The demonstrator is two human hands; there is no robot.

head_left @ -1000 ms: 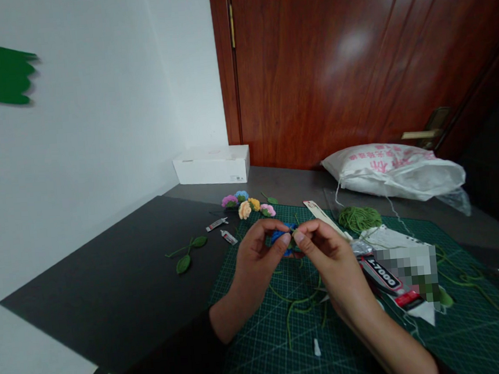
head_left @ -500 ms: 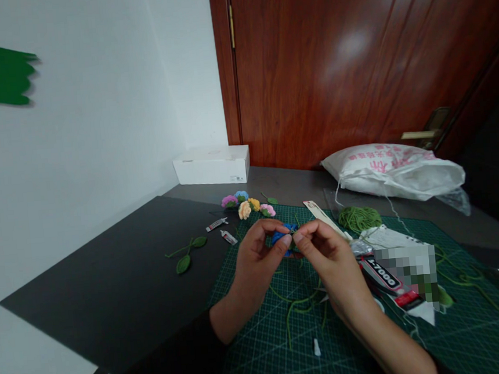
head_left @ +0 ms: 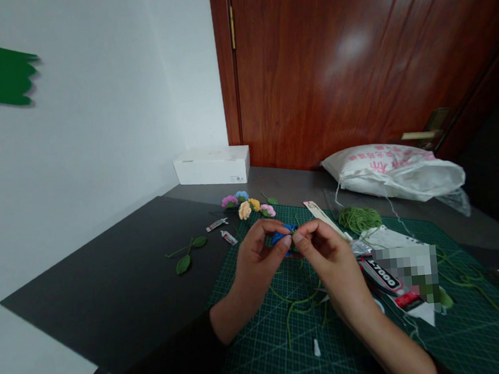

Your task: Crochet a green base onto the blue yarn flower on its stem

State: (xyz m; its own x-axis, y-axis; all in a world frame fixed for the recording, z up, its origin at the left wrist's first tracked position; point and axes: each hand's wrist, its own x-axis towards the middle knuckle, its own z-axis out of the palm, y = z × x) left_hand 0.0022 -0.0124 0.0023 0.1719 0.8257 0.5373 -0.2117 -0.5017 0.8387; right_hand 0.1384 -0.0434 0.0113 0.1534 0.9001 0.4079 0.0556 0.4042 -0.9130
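Observation:
Above the cutting mat [head_left: 264, 360], a small blue crochet flower [head_left: 277, 239] is held between my two hands. My left hand [head_left: 256, 259] is closed, its thumb and forefinger pinching the flower from the left. Opposite it, the thumb and forefinger of my right hand [head_left: 331, 252] pinch a green bit at the flower's centre; the fingertips nearly touch. Much of the flower is hidden by my fingers. Below my hands, loose green yarn [head_left: 288, 323] curls over the mat near a small white nozzle cap [head_left: 316, 347].
Several crochet flowers [head_left: 245, 210], two small glue tubes [head_left: 228, 238] and green leaves [head_left: 183, 265] lie to the left. On the right are a yarn bundle [head_left: 359, 219], a T-7000 glue package [head_left: 383, 274] and a white sack [head_left: 388, 169]. A white box [head_left: 213, 167] stands behind.
My fingers have shifted very slightly at the flower, and less of its blue shows at the left. Everything else lies as before.

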